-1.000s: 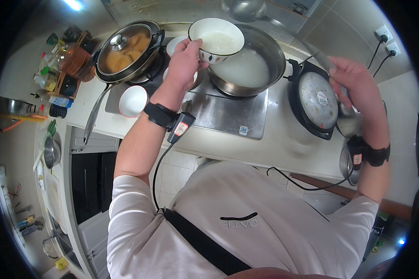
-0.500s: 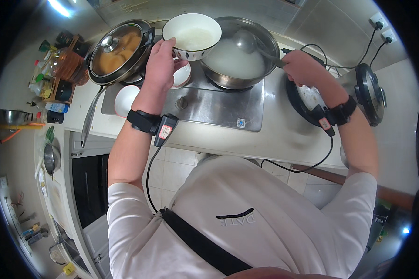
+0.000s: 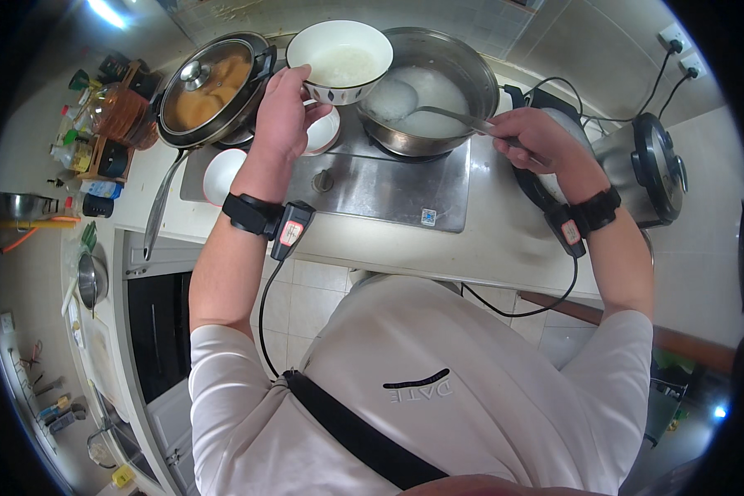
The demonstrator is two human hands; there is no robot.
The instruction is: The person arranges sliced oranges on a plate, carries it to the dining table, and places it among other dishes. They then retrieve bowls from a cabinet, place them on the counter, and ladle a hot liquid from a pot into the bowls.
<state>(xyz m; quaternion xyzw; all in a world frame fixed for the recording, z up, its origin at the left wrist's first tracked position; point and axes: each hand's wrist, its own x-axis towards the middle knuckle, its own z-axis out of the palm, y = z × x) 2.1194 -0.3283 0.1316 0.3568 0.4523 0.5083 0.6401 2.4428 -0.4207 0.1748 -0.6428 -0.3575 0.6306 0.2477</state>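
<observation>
My left hand (image 3: pixel 284 112) grips the near left side of a white bowl (image 3: pixel 339 54) with a dark rim and small leaf-like marks. Pale, cloudy liquid lies in the bowl, which is raised beside the big pot. My right hand (image 3: pixel 537 139) is closed around the handle of a metal ladle (image 3: pixel 450 114). The ladle's round head dips into whitish, foamy liquid (image 3: pixel 438 97) on the left side of the steel pot (image 3: pixel 481 62). Below the held bowl stand two white bowls, one (image 3: pixel 323 132) partly behind my left hand and another (image 3: pixel 221 178) left of my forearm.
A lidded pan (image 3: pixel 207 87) with orange-brown food sits at left, its long handle (image 3: pixel 164 211) reaching over the counter edge. Bottles (image 3: pixel 112 112) crowd the far left. A cooker with a dark lid (image 3: pixel 660 169) stands at right, near plugged-in cords (image 3: pixel 668 78). A cable hangs from each wrist.
My right hand has moved slightly left and down. The ladle's head has gone from the pot's upper middle to its left side, lower into the liquid. The left hand and bowl barely moved.
</observation>
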